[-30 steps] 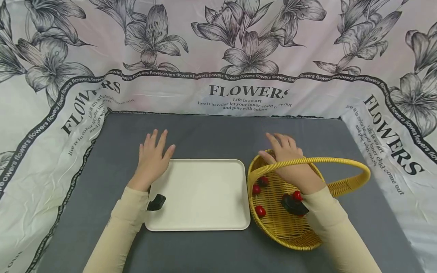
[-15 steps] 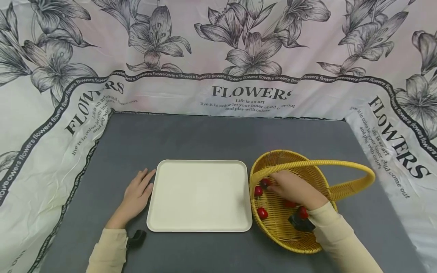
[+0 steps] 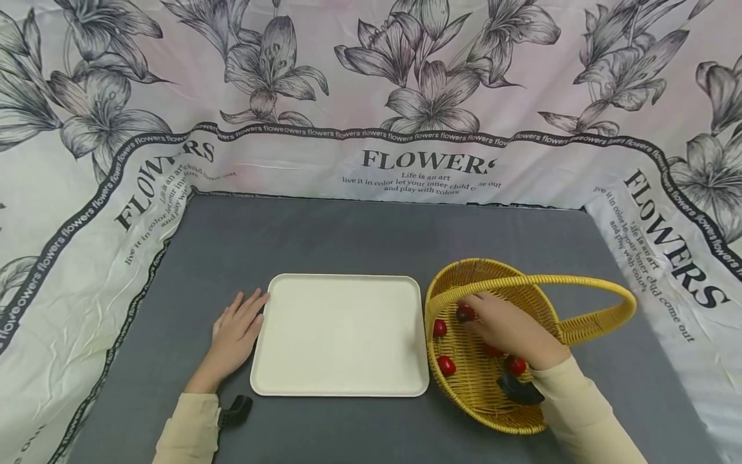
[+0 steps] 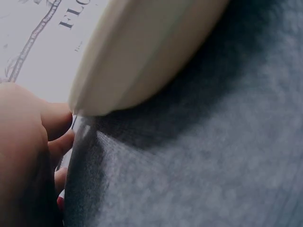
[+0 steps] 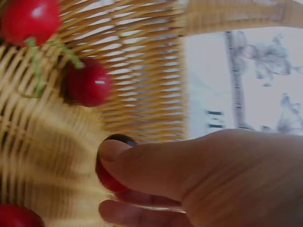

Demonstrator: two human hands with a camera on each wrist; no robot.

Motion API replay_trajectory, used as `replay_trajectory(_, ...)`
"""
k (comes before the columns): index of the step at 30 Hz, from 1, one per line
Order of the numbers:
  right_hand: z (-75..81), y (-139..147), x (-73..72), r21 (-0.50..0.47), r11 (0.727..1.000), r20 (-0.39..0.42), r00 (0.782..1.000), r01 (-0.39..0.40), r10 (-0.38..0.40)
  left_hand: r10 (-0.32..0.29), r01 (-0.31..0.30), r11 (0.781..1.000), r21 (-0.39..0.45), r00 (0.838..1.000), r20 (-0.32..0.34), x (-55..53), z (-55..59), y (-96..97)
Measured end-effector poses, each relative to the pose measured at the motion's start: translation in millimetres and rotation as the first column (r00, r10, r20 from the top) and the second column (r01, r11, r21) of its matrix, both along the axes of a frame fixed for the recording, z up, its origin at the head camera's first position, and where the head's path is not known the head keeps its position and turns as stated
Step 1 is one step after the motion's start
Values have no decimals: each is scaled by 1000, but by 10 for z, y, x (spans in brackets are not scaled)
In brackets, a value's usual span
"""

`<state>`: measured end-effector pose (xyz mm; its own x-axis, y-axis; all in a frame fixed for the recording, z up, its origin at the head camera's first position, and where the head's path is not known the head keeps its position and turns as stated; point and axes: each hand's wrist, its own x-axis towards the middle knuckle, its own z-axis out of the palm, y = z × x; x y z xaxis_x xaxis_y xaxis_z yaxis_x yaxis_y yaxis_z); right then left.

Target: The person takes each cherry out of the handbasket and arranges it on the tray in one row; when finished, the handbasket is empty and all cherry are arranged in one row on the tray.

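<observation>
My right hand [image 3: 513, 327] reaches under the handle into a yellow wicker basket [image 3: 487, 419]. Between its thumb and fingers it pinches a dark red cherry [image 3: 466, 313], whose blackish top shows beside the thumb in the right wrist view. Two more red cherries, one upper [image 3: 440, 328] and one lower [image 3: 446, 365], lie along the basket's left wall, green stems visible up close. Another cherry [image 3: 515, 366] sits below my right wrist. With fingers extended, my left hand [image 3: 234, 335] rests at the left edge of a cream rectangular tray [image 3: 339, 335], fingertips right at its rim.
The basket's tall arched handle [image 3: 597, 283] leans out to the right. Grey cloth [image 3: 371, 232] covers the table, and a white flower-printed cloth [image 3: 290, 154] borders it at the back and sides. Each wrist wears a black camera mount [image 3: 234, 411].
From above the tray's left side, my left hand has come down and back to its edge. My right hand has gone down into the basket and taken a cherry, shifting it slightly right.
</observation>
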<state>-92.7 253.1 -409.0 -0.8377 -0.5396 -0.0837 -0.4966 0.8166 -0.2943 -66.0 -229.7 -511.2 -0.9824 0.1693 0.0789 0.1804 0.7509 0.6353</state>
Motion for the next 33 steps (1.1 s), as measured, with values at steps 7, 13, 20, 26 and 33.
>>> replay_trajectory(7, 398, 73, 352, 32, 997, 22, 997, 77, -78, 10, -10, 1000, -20, 1000, 14, 48, -18, -23)
replay_trajectory(13, 628, -36, 768, -105, 994, -61, 998, 13, -19, 16, -16, 1000, -25, 1000, 2, 101, -34, -36)
replay_trajectory(20, 679, -625, 1054, -181, 971, -160, 979, -157, 129, 23, -23, 999, -31, 1000, -8, 122, -62, -29)
replay_trajectory(26, 476, -1291, 1071, -312, 924, -243, 959, -219, 145, 19, -21, 999, -44, 999, -26, 83, -71, -14)
replay_trajectory(33, 213, -1907, 737, -435, 885, -208, 975, -164, 78, 15, -18, 998, -61, 999, -47, -22, -53, -20)
